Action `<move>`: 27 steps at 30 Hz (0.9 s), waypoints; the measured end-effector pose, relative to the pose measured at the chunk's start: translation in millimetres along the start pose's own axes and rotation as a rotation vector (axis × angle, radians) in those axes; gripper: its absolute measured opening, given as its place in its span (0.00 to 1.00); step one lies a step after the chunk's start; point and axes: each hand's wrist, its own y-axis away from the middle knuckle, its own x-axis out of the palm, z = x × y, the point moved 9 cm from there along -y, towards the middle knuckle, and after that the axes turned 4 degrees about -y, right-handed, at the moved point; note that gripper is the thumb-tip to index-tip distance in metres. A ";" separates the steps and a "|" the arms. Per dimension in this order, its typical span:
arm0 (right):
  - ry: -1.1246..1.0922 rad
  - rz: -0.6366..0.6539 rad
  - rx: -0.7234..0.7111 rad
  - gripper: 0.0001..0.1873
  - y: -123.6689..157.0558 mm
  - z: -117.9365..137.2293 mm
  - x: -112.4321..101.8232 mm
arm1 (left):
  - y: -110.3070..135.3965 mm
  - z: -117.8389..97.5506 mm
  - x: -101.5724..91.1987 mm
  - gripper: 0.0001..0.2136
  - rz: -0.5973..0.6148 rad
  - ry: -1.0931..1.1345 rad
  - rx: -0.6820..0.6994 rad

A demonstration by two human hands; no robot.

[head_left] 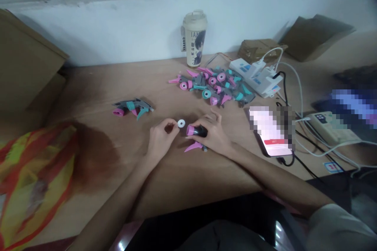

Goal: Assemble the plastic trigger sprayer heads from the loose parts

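Observation:
My left hand (161,138) pinches a small white ring-shaped washer (181,123) between thumb and fingertip. My right hand (212,133) is wrapped around a spray trigger head (196,131) with a pink collar, dark body and pink trigger lever, its collar facing the washer a short gap away. Both hands hover just above the wooden table (97,86).
A pile of pink, teal and grey trigger heads (216,84) lies behind the hands, and two more (132,108) to the left. A lidded cup (194,39), power strips with cables (259,74), a lit phone (272,133) and a red-yellow mesh bag (32,180) surround the work area.

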 end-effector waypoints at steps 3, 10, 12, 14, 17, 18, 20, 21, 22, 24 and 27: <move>-0.058 -0.112 0.044 0.19 0.2 -7.7 -10.4 | -0.9 9.6 11.0 0.07 0.104 0.347 -0.138; -0.129 -0.147 0.016 0.15 0.0 -1.9 -17.2 | 4.7 2.2 23.8 0.08 0.188 0.666 -0.239; -0.147 -0.127 0.010 0.16 -0.2 1.1 -16.6 | 4.7 0.7 22.3 0.08 0.184 0.671 -0.231; -0.162 -0.119 0.013 0.16 -0.5 2.1 -16.6 | 4.8 -2.0 21.4 0.08 0.197 0.659 -0.206; -0.174 -0.105 -0.005 0.15 -0.7 4.3 -16.0 | 5.8 -6.8 20.3 0.08 0.224 0.612 -0.158; -0.174 -0.101 -0.015 0.15 -0.6 5.5 -15.7 | 6.1 -8.3 19.1 0.08 0.223 0.599 -0.140; -0.165 -0.098 -0.034 0.14 -0.3 8.6 -15.8 | 6.4 -11.0 16.2 0.06 0.212 0.583 -0.100; -0.157 -0.097 -0.038 0.14 -0.1 9.8 -15.7 | 6.4 -12.0 14.3 0.05 0.198 0.574 -0.079; -0.149 -0.096 -0.037 0.14 0.1 10.7 -15.4 | 6.3 -12.6 12.5 0.04 0.179 0.559 -0.060; -0.139 -0.091 -0.032 0.14 0.5 12.3 -13.9 | 6.9 -12.8 9.9 0.04 0.132 0.505 -0.029; -0.137 -0.085 -0.037 0.14 1.4 16.0 -9.6 | 10.5 -12.3 7.7 0.05 0.030 0.396 -0.007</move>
